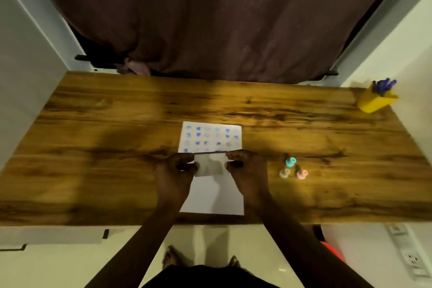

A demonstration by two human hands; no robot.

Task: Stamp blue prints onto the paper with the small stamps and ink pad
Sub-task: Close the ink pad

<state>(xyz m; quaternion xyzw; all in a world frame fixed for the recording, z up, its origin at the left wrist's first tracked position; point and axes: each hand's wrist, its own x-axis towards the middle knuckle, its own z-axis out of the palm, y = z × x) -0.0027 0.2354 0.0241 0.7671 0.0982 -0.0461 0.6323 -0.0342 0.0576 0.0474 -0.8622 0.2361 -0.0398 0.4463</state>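
While the white paper, dotted with blue prints, lies flat on the grained wooden table, we see the left hand and right hand pinching a thin, flat ink pad above it; three small round stamps sit right.

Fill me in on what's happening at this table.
A person stands at a wooden table, both hands, left and right, holding a small flat case, probably the ink pad, over a white paper. Rows of blue prints already cover its far half. Three small stamps stand untouched to the right.
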